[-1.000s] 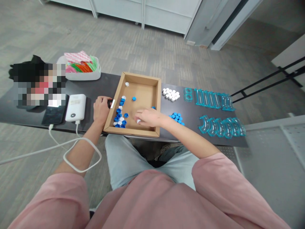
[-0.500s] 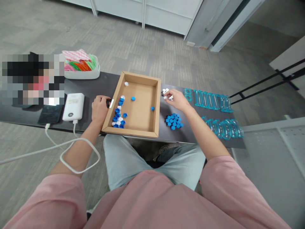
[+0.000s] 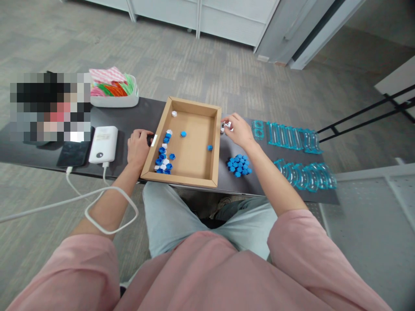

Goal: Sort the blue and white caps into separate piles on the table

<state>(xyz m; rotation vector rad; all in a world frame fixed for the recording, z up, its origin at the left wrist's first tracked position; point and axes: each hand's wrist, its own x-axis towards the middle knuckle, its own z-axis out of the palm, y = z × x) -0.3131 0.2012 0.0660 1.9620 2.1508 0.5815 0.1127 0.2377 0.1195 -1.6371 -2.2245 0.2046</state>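
Note:
A shallow cardboard tray [image 3: 194, 108] lies on the black table [image 3: 142, 113]. Several blue and white hexagon pieces [image 3: 164, 156] are clustered along its left wall, with a loose white piece [image 3: 174, 113] and two loose blue ones [image 3: 183, 134] inside. My left hand [image 3: 138, 146] is curled round a small black object at the tray's left wall. My right hand [image 3: 236, 128] rests over the pile of white pieces [image 3: 225, 126] just right of the tray, fingers pinched there. A pile of blue pieces [image 3: 238, 165] lies nearer me.
Clear turquoise curved parts [image 3: 293, 137] stand in two rows at the right. A white power bank [image 3: 103, 144] with a cable and a dark phone [image 3: 73, 153] lie at the left. Behind them sits a white tub of coloured bits [image 3: 113, 91]. My knees are under the table's front edge.
My right hand left the tray with a white piece and went right to the white pile, where it now rests. My left hand has stayed put.

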